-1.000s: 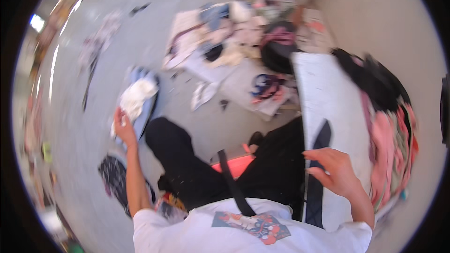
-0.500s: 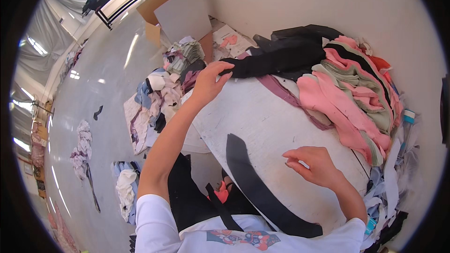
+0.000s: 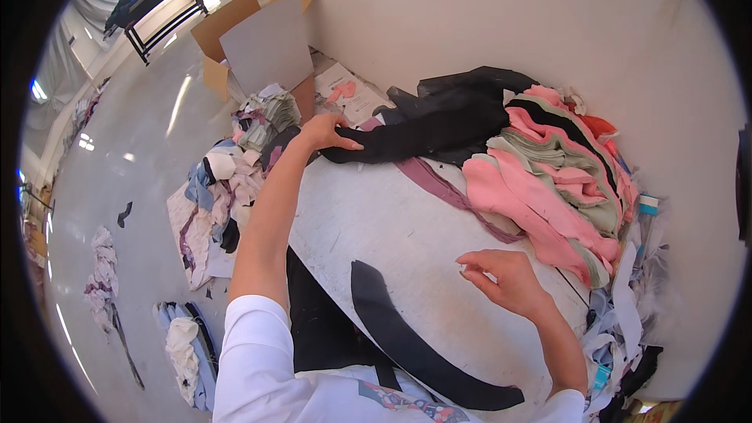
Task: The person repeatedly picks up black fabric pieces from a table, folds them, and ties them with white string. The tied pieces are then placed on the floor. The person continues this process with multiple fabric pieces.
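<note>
On the far side of the white table, my left hand (image 3: 323,133) grips the near-left end of a long black fabric piece (image 3: 423,131), thumb on top and fingers at its edge. That piece runs right toward a heap of folded pink and grey-green fabric (image 3: 540,180). Above the table's right half hovers my right hand (image 3: 505,280), its thumb and forefinger tips brought together; no cloth shows in it. A separate curved black fabric strip (image 3: 415,345) lies flat along the table's near edge, apart from both hands.
Scrap piles (image 3: 227,176) lie left of the white table (image 3: 392,227), near an open cardboard box (image 3: 262,43). More scraps (image 3: 188,352) are on the floor. A mauve strip (image 3: 446,188) lies under the black fabric. Pale strips (image 3: 627,298) hang at the table's right, beside the wall.
My left hand has closed its thumb onto the black fabric's end. The view has shifted, so the table sits lower and further left. My right hand still hovers over the table.
</note>
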A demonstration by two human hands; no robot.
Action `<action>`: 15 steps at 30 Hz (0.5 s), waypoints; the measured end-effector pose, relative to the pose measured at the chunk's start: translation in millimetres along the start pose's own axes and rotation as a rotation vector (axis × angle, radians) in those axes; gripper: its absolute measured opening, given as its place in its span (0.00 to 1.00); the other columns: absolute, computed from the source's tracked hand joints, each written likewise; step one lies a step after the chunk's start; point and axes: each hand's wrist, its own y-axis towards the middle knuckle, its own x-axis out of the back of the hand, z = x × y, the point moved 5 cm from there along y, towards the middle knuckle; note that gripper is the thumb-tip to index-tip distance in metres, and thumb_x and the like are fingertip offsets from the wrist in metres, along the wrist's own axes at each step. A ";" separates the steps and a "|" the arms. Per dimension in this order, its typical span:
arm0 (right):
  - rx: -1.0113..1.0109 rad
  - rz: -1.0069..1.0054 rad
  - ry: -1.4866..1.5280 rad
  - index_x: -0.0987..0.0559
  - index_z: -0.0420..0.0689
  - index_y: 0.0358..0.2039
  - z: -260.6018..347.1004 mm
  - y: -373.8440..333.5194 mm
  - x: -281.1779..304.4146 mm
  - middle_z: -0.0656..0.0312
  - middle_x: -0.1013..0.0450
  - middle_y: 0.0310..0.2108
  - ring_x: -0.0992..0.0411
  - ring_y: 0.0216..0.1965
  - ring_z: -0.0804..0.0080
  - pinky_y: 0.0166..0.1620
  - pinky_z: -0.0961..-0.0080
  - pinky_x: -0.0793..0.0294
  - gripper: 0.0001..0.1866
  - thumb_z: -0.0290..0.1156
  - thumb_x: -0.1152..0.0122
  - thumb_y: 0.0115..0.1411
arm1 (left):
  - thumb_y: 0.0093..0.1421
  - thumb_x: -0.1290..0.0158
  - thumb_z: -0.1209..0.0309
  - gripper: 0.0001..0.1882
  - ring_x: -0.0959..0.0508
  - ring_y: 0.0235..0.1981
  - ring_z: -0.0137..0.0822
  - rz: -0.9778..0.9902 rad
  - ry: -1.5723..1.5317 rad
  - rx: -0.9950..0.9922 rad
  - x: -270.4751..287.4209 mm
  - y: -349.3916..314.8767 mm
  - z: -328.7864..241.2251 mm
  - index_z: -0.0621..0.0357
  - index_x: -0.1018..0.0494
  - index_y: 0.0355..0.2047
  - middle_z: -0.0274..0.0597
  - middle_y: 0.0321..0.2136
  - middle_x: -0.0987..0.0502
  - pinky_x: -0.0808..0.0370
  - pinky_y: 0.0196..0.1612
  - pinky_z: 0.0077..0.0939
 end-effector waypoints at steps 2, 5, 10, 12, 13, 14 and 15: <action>0.027 -0.030 -0.055 0.18 0.44 0.41 10.3 0.6 -0.3 0.58 0.20 0.32 0.22 0.31 0.65 0.36 0.74 0.24 0.10 0.28 0.35 0.58 | 0.34 0.27 0.41 0.41 0.19 0.43 0.42 -0.041 -0.077 -0.030 0.1 12.3 25.4 0.59 0.21 0.41 0.47 0.36 0.18 0.25 0.46 0.32; -0.017 -0.002 -0.128 0.19 0.45 0.41 21.3 -10.4 -4.1 0.58 0.20 0.32 0.22 0.30 0.65 0.36 0.73 0.24 0.10 0.28 0.35 0.57 | 0.36 0.25 0.48 0.32 0.23 0.32 0.33 -0.030 -0.245 -0.143 -9.4 18.1 17.1 0.58 0.27 0.29 0.37 0.26 0.23 0.29 0.35 0.28; -0.082 0.116 -0.155 0.19 0.46 0.42 33.9 -6.8 -20.3 0.59 0.21 0.30 0.22 0.30 0.65 0.35 0.72 0.24 0.11 0.28 0.35 0.58 | 0.36 0.26 0.58 0.26 0.22 0.30 0.41 -0.280 -0.140 -0.227 -2.9 0.5 -9.5 0.55 0.32 0.24 0.40 0.23 0.24 0.30 0.32 0.36; -0.069 0.095 -0.161 0.19 0.46 0.42 36.3 2.8 -24.2 0.59 0.21 0.29 0.22 0.30 0.65 0.35 0.72 0.24 0.11 0.29 0.35 0.58 | 0.37 0.30 0.65 0.21 0.22 0.30 0.47 -0.413 -0.039 -0.250 5.8 -15.9 -32.7 0.52 0.31 0.27 0.42 0.24 0.23 0.29 0.32 0.40; -0.053 0.082 -0.159 0.18 0.46 0.42 36.3 9.9 -26.0 0.59 0.21 0.29 0.22 0.30 0.65 0.35 0.72 0.24 0.11 0.29 0.36 0.58 | 0.38 0.30 0.67 0.21 0.22 0.30 0.47 -0.427 -0.044 -0.281 7.9 -24.2 -39.1 0.53 0.31 0.27 0.41 0.24 0.24 0.29 0.32 0.39; -0.095 0.124 -0.155 0.19 0.46 0.45 32.1 17.1 -28.8 0.60 0.20 0.31 0.22 0.32 0.65 0.37 0.72 0.24 0.14 0.28 0.34 0.57 | 0.39 0.30 0.68 0.20 0.23 0.29 0.47 -0.441 -0.046 -0.308 11.1 -32.8 -44.3 0.53 0.31 0.27 0.41 0.23 0.25 0.30 0.32 0.39; -0.072 0.065 -0.177 0.20 0.46 0.47 29.3 26.0 -27.2 0.60 0.20 0.34 0.22 0.35 0.63 0.40 0.71 0.24 0.17 0.28 0.34 0.56 | 0.40 0.31 0.69 0.19 0.24 0.28 0.47 -0.450 -0.045 -0.338 15.7 -39.6 -51.7 0.53 0.31 0.28 0.41 0.23 0.26 0.30 0.31 0.38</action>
